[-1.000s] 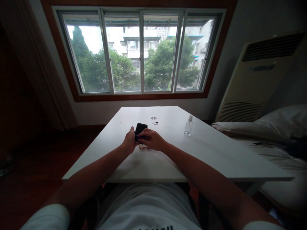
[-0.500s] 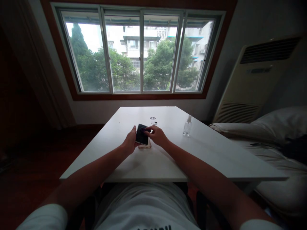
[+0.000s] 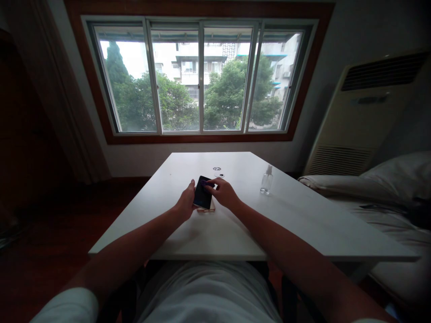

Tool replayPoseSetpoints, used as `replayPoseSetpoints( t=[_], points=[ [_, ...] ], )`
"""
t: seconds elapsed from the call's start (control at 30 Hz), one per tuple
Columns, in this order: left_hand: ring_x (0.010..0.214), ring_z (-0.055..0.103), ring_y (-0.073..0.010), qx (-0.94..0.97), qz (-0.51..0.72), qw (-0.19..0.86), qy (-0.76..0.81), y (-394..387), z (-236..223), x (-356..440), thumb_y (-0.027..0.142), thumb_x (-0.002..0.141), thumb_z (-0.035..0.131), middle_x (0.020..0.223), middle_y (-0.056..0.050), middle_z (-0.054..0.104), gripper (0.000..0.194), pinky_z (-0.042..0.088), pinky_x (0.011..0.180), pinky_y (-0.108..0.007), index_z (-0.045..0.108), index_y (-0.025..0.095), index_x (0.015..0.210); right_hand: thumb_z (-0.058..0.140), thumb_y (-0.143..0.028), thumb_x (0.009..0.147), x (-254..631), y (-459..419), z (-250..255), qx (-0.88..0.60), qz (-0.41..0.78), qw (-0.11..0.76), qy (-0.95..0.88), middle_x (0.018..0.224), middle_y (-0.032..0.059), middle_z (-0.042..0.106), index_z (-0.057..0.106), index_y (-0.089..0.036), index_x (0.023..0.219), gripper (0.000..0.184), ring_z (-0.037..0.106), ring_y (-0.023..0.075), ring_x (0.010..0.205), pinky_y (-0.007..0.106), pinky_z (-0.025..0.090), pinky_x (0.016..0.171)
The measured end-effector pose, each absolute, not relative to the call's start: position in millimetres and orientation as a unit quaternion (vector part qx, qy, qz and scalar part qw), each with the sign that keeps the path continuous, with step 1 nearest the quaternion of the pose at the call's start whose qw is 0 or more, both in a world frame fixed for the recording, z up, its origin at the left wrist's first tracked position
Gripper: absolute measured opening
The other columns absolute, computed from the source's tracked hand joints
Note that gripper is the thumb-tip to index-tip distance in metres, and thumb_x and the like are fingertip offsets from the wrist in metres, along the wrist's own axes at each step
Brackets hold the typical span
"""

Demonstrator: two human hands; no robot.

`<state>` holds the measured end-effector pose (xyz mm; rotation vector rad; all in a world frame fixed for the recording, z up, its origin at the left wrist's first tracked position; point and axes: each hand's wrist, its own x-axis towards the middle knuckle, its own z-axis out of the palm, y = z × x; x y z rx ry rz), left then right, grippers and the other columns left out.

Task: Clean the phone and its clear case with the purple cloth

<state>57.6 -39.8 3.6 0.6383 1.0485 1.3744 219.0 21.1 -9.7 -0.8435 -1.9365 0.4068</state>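
Note:
My left hand (image 3: 185,200) grips a smartphone (image 3: 203,197) by its left edge, tilted above the white table with its dark screen up. My right hand (image 3: 225,192) pinches a small dark purple cloth (image 3: 209,183) against the upper part of the screen. Fine detail of the cloth is lost in the dim light. Beneath the phone, partly covered by it, lies a gold-edged phone case or second phone (image 3: 210,209); I cannot tell which.
The white table (image 3: 289,229) reaches from my lap toward the window. A clear spray bottle (image 3: 266,183) stands upright at the right. Beyond my hands lie a small dark ring-like item (image 3: 217,168) and a pale flat piece with a dark spot (image 3: 220,175). A cushioned sofa (image 3: 387,202) borders the right side.
My right hand has shifted the purple cloth slightly up the screen. My left hand keeps its hold on the phone. The whole view has moved a little.

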Motion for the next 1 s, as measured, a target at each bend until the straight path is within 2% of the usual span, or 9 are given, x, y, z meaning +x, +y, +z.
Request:
replayPoseSetpoints(
  t=[0.13, 0.4, 0.6, 0.7, 0.83, 1.0],
  points=[
    [0.082, 0.068, -0.0247, 0.309, 0.587, 0.584, 0.467, -41, 5, 59, 0.058, 0.096, 0.049, 0.095, -0.014, 0.07, 0.051, 0.058, 0.072, -0.038, 0.064, 0.01, 0.108, 0.069, -0.032, 0.088, 223, 23, -12, -0.367, 0.173, 0.479, -0.778, 0.097, 0.0054, 0.068, 0.076, -0.019, 0.105, 0.023, 0.059, 0.0148, 0.074, 0.031, 0.047, 0.072],
    [0.067, 0.065, -0.0217, 0.313, 0.584, 0.605, 0.441, -40, 7, 52, 0.062, 0.098, 0.039, 0.079, -0.013, 0.067, 0.058, 0.05, 0.056, -0.029, 0.065, 0.011, 0.093, 0.069, -0.03, 0.088, 203, -21, -3, -0.202, 0.201, 0.408, -0.867, 0.109, 0.0052, 0.067, 0.074, -0.023, 0.111, 0.025, 0.063, 0.014, 0.082, 0.028, 0.048, 0.074],
    [0.075, 0.068, -0.023, 0.291, 0.627, 0.602, 0.399, -37, 11, 50, 0.062, 0.099, 0.036, 0.082, -0.013, 0.069, 0.059, 0.055, 0.068, -0.032, 0.066, 0.01, 0.099, 0.07, -0.032, 0.086, 218, -5, 2, -0.264, 0.196, 0.407, -0.853, 0.096, 0.0039, 0.066, 0.075, -0.02, 0.103, 0.021, 0.055, 0.0107, 0.066, 0.027, 0.045, 0.062],
    [0.075, 0.068, -0.022, 0.279, 0.641, 0.597, 0.393, -37, 13, 50, 0.06, 0.1, 0.038, 0.081, -0.012, 0.069, 0.057, 0.055, 0.07, -0.031, 0.066, 0.01, 0.097, 0.069, -0.033, 0.087, 224, 5, 3, -0.302, 0.173, 0.428, -0.834, 0.091, 0.0035, 0.065, 0.074, -0.019, 0.101, 0.021, 0.054, 0.0112, 0.066, 0.027, 0.044, 0.063],
    [0.075, 0.068, -0.0226, 0.275, 0.628, 0.616, 0.387, -36, 12, 49, 0.061, 0.099, 0.039, 0.081, -0.013, 0.069, 0.058, 0.055, 0.069, -0.032, 0.065, 0.01, 0.097, 0.068, -0.034, 0.088, 223, 8, -1, -0.319, 0.172, 0.454, -0.814, 0.091, 0.0038, 0.066, 0.075, -0.019, 0.102, 0.022, 0.056, 0.0121, 0.068, 0.028, 0.045, 0.066],
    [0.073, 0.068, -0.0226, 0.278, 0.622, 0.634, 0.367, -34, 9, 49, 0.061, 0.098, 0.041, 0.077, -0.012, 0.068, 0.056, 0.054, 0.065, -0.031, 0.064, 0.01, 0.093, 0.071, -0.034, 0.086, 215, -5, -5, -0.246, 0.243, 0.423, -0.838, 0.099, 0.0051, 0.066, 0.075, -0.02, 0.105, 0.024, 0.054, 0.0101, 0.064, 0.026, 0.044, 0.059]
  ],
)
